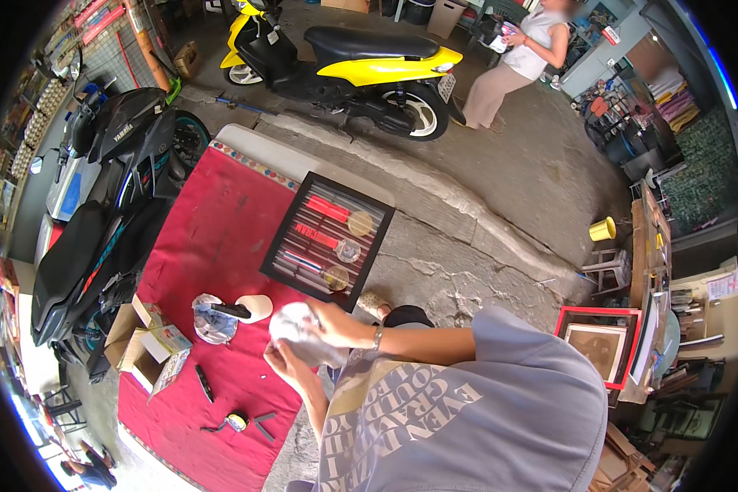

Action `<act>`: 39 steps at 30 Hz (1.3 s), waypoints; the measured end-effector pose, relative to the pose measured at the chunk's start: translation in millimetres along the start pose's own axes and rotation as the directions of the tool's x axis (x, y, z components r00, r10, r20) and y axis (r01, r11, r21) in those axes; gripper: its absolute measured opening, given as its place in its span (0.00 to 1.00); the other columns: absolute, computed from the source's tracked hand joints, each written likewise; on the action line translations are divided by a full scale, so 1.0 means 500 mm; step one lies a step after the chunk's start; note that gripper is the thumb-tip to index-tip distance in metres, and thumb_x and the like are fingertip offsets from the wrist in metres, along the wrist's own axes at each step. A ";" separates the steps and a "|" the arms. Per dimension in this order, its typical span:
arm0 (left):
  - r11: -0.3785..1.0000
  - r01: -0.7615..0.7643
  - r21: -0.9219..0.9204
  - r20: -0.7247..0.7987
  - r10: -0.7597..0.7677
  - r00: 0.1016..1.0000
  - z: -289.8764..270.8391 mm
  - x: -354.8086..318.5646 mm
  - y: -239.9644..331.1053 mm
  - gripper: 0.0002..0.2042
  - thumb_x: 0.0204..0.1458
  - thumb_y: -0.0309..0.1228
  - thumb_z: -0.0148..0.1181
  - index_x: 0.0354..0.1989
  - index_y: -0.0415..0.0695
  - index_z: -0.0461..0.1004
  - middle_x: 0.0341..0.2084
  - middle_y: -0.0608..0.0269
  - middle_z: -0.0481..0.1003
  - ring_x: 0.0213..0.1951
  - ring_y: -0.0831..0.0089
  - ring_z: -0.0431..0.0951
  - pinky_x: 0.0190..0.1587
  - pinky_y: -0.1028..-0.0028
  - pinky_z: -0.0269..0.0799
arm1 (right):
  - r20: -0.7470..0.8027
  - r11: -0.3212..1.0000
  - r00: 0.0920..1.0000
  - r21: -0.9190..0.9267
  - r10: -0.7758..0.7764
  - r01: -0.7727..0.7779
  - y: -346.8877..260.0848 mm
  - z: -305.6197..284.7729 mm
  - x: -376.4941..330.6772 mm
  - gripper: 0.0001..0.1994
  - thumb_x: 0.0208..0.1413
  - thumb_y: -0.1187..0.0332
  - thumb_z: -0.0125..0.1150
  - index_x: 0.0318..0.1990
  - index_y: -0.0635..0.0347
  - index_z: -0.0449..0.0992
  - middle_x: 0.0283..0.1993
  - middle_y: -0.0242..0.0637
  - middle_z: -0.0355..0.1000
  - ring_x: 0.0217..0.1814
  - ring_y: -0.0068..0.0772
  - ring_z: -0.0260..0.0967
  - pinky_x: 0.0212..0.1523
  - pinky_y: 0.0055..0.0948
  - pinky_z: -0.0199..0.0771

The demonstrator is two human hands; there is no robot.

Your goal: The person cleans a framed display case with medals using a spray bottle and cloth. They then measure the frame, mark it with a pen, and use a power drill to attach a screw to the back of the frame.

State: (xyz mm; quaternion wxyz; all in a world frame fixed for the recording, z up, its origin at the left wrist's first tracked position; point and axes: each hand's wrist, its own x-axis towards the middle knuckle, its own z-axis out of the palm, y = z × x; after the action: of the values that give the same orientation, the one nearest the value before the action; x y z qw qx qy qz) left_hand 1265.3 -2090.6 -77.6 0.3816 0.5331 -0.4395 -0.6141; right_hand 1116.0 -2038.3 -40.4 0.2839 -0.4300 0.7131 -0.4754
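A crumpled white cloth [297,325] hangs between my hands above the near right side of the red-covered table [213,213]. My right hand [336,325] is closed on its right side. My left hand [291,366] pinches its lower edge. Just beyond lies a black display frame [301,281] with several medals on ribbons inside. Left of the cloth sit a white rounded item [255,307] and a crumpled greyish bundle [213,326] with a black object [232,311] on it.
An open cardboard box [150,353], a black marker [204,384], a tape measure [237,421] and a small dark angled piece [264,427] lie on the table's left. A dark motorcycle [106,213], a yellow scooter [344,66] and a standing person [525,57] are beyond.
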 end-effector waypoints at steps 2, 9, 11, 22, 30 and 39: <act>0.999 0.038 0.007 -0.012 -0.038 0.999 0.010 -0.016 -0.007 0.12 0.67 0.38 0.51 0.47 0.42 0.67 0.41 0.64 0.71 0.41 0.76 0.70 0.45 0.73 0.65 | -0.159 0.992 0.987 -0.125 0.011 -0.031 -0.010 -0.049 0.015 0.11 0.58 0.67 0.60 0.42 0.62 0.66 0.24 0.53 0.72 0.28 0.58 0.74 0.26 0.48 0.71; 0.766 0.232 -0.599 0.407 0.042 0.913 0.065 -0.029 0.005 0.29 0.68 0.52 0.39 0.68 0.43 0.56 0.60 0.52 0.66 0.60 0.62 0.68 0.61 0.61 0.61 | 0.506 0.930 0.816 -0.070 -0.279 0.361 -0.088 -0.049 -0.033 0.31 0.64 0.47 0.50 0.63 0.65 0.63 0.57 0.54 0.65 0.61 0.57 0.64 0.60 0.48 0.65; 0.777 0.250 -0.578 0.410 0.012 0.912 0.070 -0.036 0.026 0.30 0.68 0.53 0.39 0.69 0.43 0.54 0.62 0.53 0.65 0.61 0.62 0.66 0.63 0.61 0.60 | 0.440 0.868 0.814 -0.134 -0.380 0.478 -0.058 -0.046 -0.037 0.36 0.63 0.43 0.50 0.68 0.63 0.60 0.65 0.52 0.59 0.69 0.58 0.56 0.69 0.50 0.55; 0.502 0.551 -0.667 0.553 -0.163 0.817 0.126 -0.117 0.051 0.34 0.67 0.56 0.36 0.72 0.44 0.49 0.67 0.59 0.59 0.67 0.64 0.61 0.68 0.62 0.56 | 0.320 0.900 0.841 0.151 -0.436 0.409 0.004 -0.084 -0.008 0.32 0.64 0.44 0.49 0.65 0.61 0.66 0.71 0.50 0.55 0.77 0.55 0.45 0.74 0.51 0.42; 0.959 0.277 -0.062 0.654 -0.170 0.737 0.230 -0.107 0.034 0.30 0.65 0.51 0.48 0.55 0.30 0.72 0.44 0.50 0.79 0.47 0.67 0.79 0.52 0.68 0.72 | 0.112 0.976 0.979 -0.151 0.172 -0.155 0.278 -0.228 0.092 0.22 0.70 0.54 0.43 0.49 0.68 0.73 0.45 0.56 0.73 0.46 0.59 0.71 0.48 0.48 0.68; 0.496 -0.220 0.840 0.134 0.204 0.970 0.169 -0.021 -0.152 0.26 0.51 0.43 0.67 0.54 0.38 0.73 0.50 0.47 0.75 0.50 0.58 0.76 0.51 0.57 0.72 | -0.297 0.921 0.928 -0.376 -0.227 0.105 0.427 -0.365 0.470 0.18 0.68 0.57 0.49 0.51 0.64 0.75 0.51 0.51 0.75 0.52 0.52 0.73 0.53 0.46 0.70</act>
State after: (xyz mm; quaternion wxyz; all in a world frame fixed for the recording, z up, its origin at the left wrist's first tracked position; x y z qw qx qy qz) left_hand 1183.2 -2044.9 -142.5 0.1422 0.5877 -0.7476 -0.2747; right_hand 784.0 -2128.6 -166.1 0.0348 -0.4466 0.7849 -0.4280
